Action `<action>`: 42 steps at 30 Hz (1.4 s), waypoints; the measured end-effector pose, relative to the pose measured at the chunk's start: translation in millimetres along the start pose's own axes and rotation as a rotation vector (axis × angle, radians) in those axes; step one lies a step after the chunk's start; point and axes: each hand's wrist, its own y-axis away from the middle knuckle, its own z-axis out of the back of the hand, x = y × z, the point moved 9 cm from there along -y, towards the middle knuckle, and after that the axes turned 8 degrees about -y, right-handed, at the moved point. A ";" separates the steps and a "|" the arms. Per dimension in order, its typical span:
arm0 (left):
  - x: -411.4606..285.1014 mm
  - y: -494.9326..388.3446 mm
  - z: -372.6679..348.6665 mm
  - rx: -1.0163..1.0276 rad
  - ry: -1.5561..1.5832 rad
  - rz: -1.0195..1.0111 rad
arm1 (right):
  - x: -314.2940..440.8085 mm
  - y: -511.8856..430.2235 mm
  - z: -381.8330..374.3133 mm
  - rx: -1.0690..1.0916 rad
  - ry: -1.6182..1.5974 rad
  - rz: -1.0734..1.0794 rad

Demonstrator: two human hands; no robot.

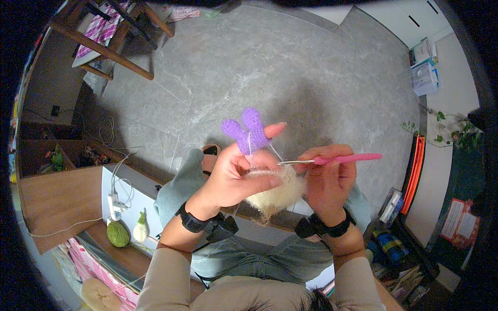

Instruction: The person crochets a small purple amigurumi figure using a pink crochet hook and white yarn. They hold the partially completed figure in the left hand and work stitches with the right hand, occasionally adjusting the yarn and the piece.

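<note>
My left hand (pixel 229 179) pinches a fuzzy cream crocheted piece (pixel 286 190) between its thumb and fingers. A purple knitted finger cover with two ear-like lobes (pixel 253 136) sits on that hand's index finger, whose tip sticks out. White yarn (pixel 275 151) crosses the cover and runs down to the cream piece. My right hand (pixel 330 175) grips a crochet hook (pixel 346 158) by its pink handle. The hook's metal tip is at the yarn, by the upper edge of the cream piece. A loose tuft hangs from the bottom of that piece.
To the left lie a green yarn ball (pixel 118 234), a small white-and-green crocheted item (pixel 141 229) and a power strip (pixel 114 206) with cables. A wooden chair (pixel 105 50) stands at upper left. Books (pixel 391 206) and a trailing plant (pixel 443 126) are at right.
</note>
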 end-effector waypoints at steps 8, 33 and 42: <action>-2.6 0.0 2.9 -0.016 0.031 -0.042 | 3.9 -10.6 4.7 -0.029 -0.106 0.001; 23.5 -4.6 -2.0 -0.057 -0.106 0.105 | 21.6 -3.4 -39.4 0.468 0.936 0.272; 27.6 -1.9 6.7 -0.169 -0.133 0.108 | 20.5 -5.6 -35.3 0.433 1.089 0.377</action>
